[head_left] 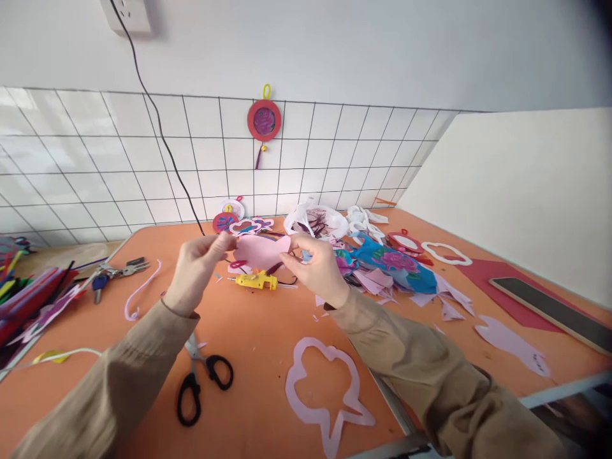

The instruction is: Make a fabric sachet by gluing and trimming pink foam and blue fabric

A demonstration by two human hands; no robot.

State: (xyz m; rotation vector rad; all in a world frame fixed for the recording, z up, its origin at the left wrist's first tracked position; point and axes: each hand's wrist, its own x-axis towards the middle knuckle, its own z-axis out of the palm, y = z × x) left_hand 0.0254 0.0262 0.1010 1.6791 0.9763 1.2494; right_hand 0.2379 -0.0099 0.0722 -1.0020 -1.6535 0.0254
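A pink paper cutout (pixel 261 250) is held up above the orange table, stretched between both hands. My left hand (pixel 198 271) pinches its left end between thumb and fingers. Its right end, shaped like a tail, is gripped by my right hand (pixel 318 268). Just below the cutout lies a yellow glue gun (pixel 258 280), partly covered by the hands and paper. Black-handled scissors (pixel 194 382) rest near my left forearm, their blades partly hidden by the sleeve. A pink paper outline frame (pixel 325 389) lies flat at the front, below my right forearm.
Blue floral fabric (pixel 396 261) and paper scraps lie right of my hands, near a white plastic bag (pixel 318 220). A phone (pixel 549 309) rests on red paper (pixel 497 287). Keys (pixel 115 273) and pipe cleaners (pixel 33 299) are left. A red round ornament (pixel 264 120) hangs on the tiles.
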